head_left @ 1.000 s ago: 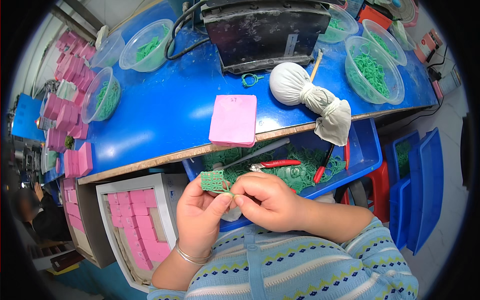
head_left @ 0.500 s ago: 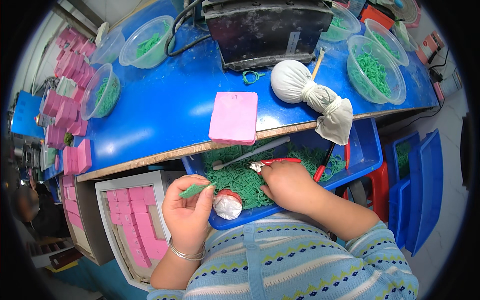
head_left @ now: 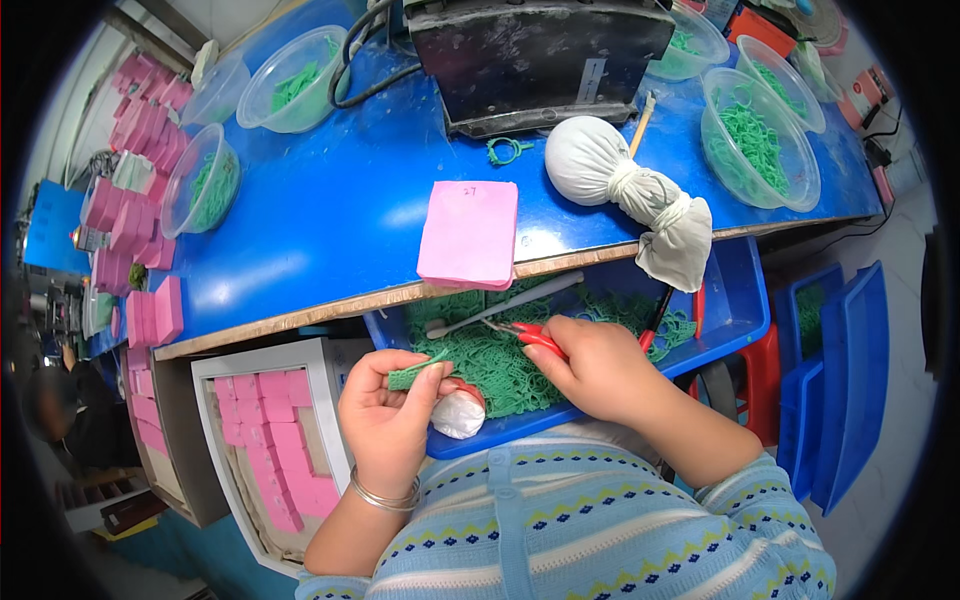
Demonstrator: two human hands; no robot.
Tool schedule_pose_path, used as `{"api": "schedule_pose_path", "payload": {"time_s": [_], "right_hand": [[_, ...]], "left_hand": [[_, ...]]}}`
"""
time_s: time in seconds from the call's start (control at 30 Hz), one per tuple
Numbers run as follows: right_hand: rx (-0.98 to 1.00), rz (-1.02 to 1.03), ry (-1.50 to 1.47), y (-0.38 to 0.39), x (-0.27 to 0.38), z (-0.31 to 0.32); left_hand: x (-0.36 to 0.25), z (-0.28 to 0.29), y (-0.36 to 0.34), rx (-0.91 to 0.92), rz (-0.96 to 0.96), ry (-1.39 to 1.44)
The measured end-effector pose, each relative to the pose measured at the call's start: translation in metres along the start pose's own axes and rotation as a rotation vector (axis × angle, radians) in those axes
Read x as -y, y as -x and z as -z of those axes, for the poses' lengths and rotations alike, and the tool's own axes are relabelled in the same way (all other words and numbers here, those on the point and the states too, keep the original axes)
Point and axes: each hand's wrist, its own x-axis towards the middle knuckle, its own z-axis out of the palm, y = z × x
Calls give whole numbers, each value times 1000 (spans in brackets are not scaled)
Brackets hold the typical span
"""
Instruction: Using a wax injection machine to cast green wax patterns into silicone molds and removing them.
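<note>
My left hand point(head_left: 392, 400) pinches a small flat green piece point(head_left: 410, 376), its thumb and fingertips closed on the edge. Red-handled pliers point(head_left: 528, 334) are gripped in my right hand point(head_left: 598, 365); their thin metal tips point left toward the green piece without touching it. Both hands are above a blue tray point(head_left: 450, 447) filled with tangled green lattice-like pieces point(head_left: 500, 372). Just under my left fingers sits a round, silvery wrapped bundle point(head_left: 459, 413) with a red top. A grey-handled brush point(head_left: 510, 303) lies across the green pieces.
On the blue table point(head_left: 300, 230) stand a pink mould block point(head_left: 468, 232), a white tied cloth bag point(head_left: 590, 165) and a dusty black machine point(head_left: 540, 65). Clear bowls point(head_left: 757, 145) hold green pieces. A white-framed box point(head_left: 330, 380) of pink blocks is at left, blue trays point(head_left: 850, 390) at right.
My right hand has turned and lifted, bringing the pliers' tips into view, aimed left. The green piece in my left hand has tilted and shifted slightly right.
</note>
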Motion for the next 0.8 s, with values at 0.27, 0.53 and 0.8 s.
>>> {"api": "schedule_pose_path", "payload": {"time_s": [0.27,0.53,0.8], "right_hand": [[-79,301,-534,8,5,-3],[79,301,-665,9,12,-4],[47,298,-609,10,14,-2]], "left_hand": [[9,-2,0,-15,-268,-208],[19,2,1,-27,-491,-460],[17,0,1,19,-624,-543]]}}
